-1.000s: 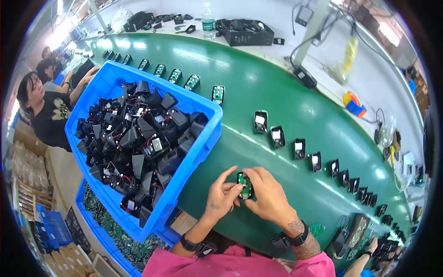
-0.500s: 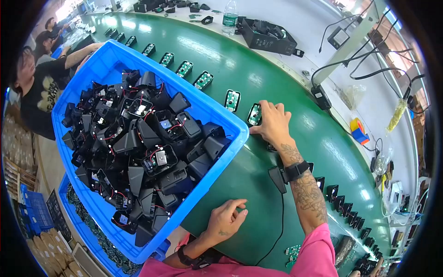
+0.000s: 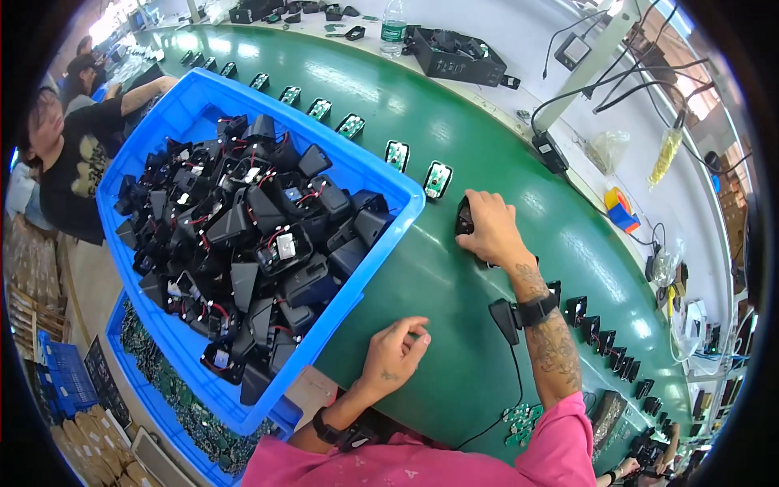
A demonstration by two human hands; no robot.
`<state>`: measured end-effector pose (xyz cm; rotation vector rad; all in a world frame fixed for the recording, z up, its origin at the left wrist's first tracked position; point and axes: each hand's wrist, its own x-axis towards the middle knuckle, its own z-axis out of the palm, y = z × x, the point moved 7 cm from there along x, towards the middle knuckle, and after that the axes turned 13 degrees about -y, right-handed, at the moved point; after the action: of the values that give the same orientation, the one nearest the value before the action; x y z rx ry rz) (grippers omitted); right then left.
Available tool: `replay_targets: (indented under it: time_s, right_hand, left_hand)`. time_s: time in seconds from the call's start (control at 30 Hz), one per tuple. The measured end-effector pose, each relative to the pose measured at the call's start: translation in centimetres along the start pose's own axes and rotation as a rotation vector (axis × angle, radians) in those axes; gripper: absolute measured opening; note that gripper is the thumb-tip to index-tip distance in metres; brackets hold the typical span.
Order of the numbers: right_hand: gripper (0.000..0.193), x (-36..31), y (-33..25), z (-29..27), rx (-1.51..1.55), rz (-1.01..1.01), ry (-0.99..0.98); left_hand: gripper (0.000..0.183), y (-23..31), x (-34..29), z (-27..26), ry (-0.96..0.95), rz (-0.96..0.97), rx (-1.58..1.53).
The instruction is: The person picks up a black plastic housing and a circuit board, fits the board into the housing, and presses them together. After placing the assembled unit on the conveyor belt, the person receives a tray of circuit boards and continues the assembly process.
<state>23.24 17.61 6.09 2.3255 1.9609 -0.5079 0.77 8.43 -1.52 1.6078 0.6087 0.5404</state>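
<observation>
The right hand (image 3: 489,230) reaches out over the green conveyor belt (image 3: 454,154) and cups a black housing (image 3: 463,217) at its fingertips, closed over it from above, likely because it sits next in the row; the housing's long axis seems to run from 12 to 6 o'clock, though the hand hides most of it. A green circuit board (image 3: 436,179) lies at its 11 o'clock, apart; the left hand (image 3: 395,353) rests loosely curled and empty on the belt, at the 4 o'clock corner of the blue bin (image 3: 381,243) of black housings.

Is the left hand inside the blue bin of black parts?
No, the left hand rests on the green belt, just outside the blue bin.
</observation>
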Motion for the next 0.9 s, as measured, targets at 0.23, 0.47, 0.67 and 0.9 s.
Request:
replay_targets:
  time_s: [0.23, 0.47, 0.67, 0.9]
  right_hand:
    - [0.084, -16.6, -12.8, 4.5, 0.342, -0.573, -0.240]
    - [0.030, -24.3, -13.3, 7.1, 0.642, -0.310, 0.081]
    - [0.019, -27.0, -12.7, 10.2, 0.845, -0.152, 0.091]
    - [0.031, -31.5, -9.0, 12.5, 0.910, -0.065, 0.231]
  left_hand:
    - [0.065, -0.7, -4.4, 2.1, -0.071, -0.104, -0.661]
    - [0.044, -0.7, -10.2, 2.4, 0.013, -0.088, -0.278]
    - [0.039, 1.0, -12.4, 3.6, -0.214, -0.251, -0.378]
    - [0.049, -1.6, -13.5, 4.3, -0.222, -0.131, -0.549]
